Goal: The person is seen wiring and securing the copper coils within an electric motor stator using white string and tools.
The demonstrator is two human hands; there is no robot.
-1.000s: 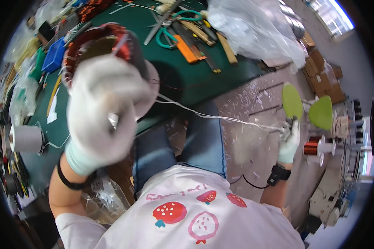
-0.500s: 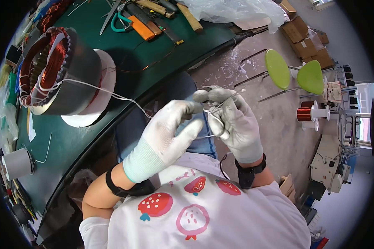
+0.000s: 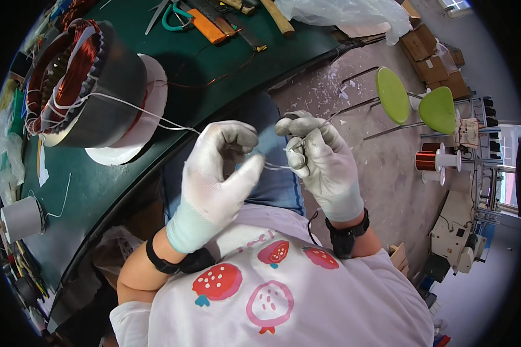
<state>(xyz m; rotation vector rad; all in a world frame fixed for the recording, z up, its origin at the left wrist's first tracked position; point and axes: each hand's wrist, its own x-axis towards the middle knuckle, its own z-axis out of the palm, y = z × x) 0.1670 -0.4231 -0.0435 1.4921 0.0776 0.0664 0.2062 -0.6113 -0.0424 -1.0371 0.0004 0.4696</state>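
Observation:
At the left of the bench, a motor stator with copper windings lies on its side, white lacing cord round its coil ends. From it the white cord runs in two strands to my left hand, gloved in white, whose fingers curl round it with the thumb held apart. A short length spans from there to my right hand, also gloved. My right fingers are closed on the cord and on a thin, dark, needle-like piece, too small to make out fully. Both hands hang above my lap, apart from each other.
A white disc stands against the stator's near end. A cord spool sits at the bench's left. Teal-handled scissors and an orange-handled tool lie at the back. Green stools and copper wire spools are to the right.
My left hand has moved a little left and up, widening the gap to my right hand. The right fingers still pinch the cord. The whole view has shifted slightly.

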